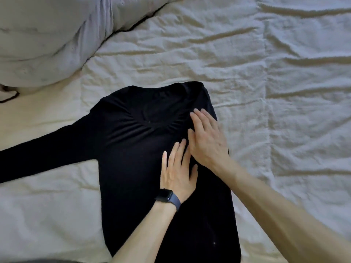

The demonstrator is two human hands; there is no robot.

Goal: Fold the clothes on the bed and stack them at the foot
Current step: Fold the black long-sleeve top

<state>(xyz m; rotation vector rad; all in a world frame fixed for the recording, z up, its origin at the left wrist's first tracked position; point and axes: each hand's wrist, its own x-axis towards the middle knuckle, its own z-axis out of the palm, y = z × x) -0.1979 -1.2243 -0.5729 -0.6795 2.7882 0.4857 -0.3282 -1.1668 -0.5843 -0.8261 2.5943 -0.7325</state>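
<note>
- A person's left hand [177, 171] lies flat on the chest of a black long-sleeved top [133, 158], fingers straight and slightly spread, gripping nothing and pressing on the cloth
- The right hand [206, 137] lies just beyond the left hand's fingertips and a little to their right, also flat and holding nothing, its fingers stretched toward the collar; the left fingertips meet or nearly meet the heel of the right palm
- The top is spread under both hands on a wrinkled white sheet [284, 92], its body running back from the hands toward the person and out of the bottom of the view
- The gathered neckline [161, 118] sits just left of the right hand's fingertips
- The top's right edge runs straight, close beside the right hand; whether a sleeve is tucked under there cannot be told
- One sleeve [47, 150] stretches well away to the left of both hands, laid flat to the view's edge
- A dark watch [167, 196] wraps the wrist directly behind the left hand
- A bunched pale grey duvet [47, 38] lies far beyond and left of the hands, apart from the top
</note>
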